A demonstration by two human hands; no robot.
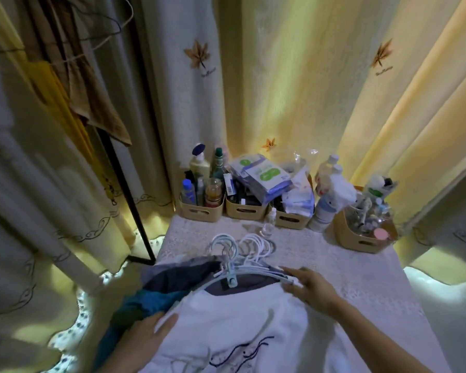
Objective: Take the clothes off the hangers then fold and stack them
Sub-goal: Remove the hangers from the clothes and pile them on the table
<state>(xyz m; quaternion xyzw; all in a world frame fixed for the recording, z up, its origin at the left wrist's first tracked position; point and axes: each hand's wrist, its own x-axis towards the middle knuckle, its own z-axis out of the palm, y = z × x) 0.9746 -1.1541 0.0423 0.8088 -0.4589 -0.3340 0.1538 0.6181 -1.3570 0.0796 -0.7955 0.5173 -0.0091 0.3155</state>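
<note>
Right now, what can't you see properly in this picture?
All head view:
Clothes under the white top: covered, so uncountable.
Blue print on the top: cut off by the bottom edge.
Bottle labels in the baskets: too small and blurred.

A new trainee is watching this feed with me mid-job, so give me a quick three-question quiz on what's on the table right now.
1. True or false: the white garment on top is already off its hanger.
2. The right hand touches: A the hanger's end, B a basket, C a bottle.
3. How many tan baskets stand at the table's far edge?
Key: 1 false; 2 A; 3 four.
</note>
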